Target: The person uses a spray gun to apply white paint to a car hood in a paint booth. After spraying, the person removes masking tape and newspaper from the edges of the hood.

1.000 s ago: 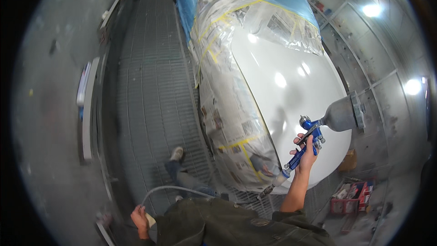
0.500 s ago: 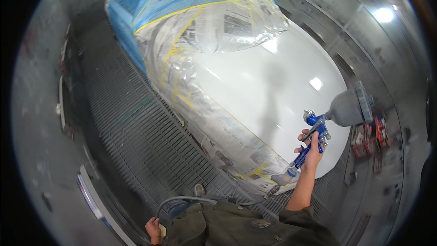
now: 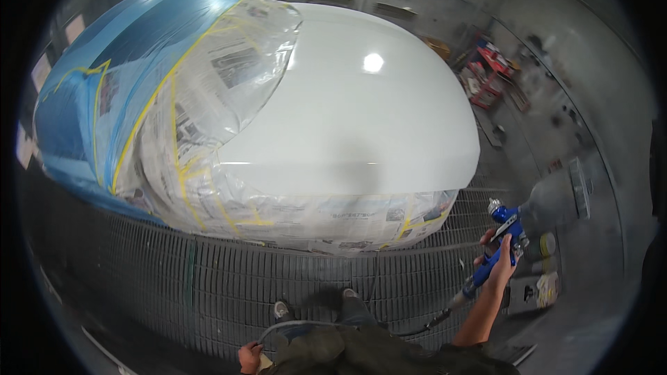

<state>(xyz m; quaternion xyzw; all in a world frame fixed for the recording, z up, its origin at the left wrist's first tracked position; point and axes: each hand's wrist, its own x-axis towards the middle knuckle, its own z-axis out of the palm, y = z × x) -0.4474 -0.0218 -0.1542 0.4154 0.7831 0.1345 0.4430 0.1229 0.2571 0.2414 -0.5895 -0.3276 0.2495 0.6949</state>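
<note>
My right hand (image 3: 497, 267) grips the handle of a blue spray gun (image 3: 504, 219), whose grey translucent cup (image 3: 552, 194) points off to the right. A hose (image 3: 313, 323) runs from the gun's lower end across my body to my left hand (image 3: 250, 355), low at the bottom. That hand is closed on the hose, with a pale pad or cloth (image 3: 265, 363) against it. Before me stands a car with a glossy white hood (image 3: 347, 104). Newspaper and clear plastic (image 3: 229, 55) with yellow tape cover its near side and windscreen area; blue plastic (image 3: 76, 132) covers the left part.
I stand on a metal grate floor (image 3: 243, 278) along the car's side. A red rack (image 3: 486, 76) with items stands beyond the hood at the upper right. A pale box (image 3: 542, 290) and a round tin (image 3: 545, 243) sit right of the gun. Panelled booth walls (image 3: 570, 42) surround everything.
My view has swung round, so the car now lies broadside across the frame. The gun in my right hand sits lower and farther right, off the hood. My left hand still holds the hose.
</note>
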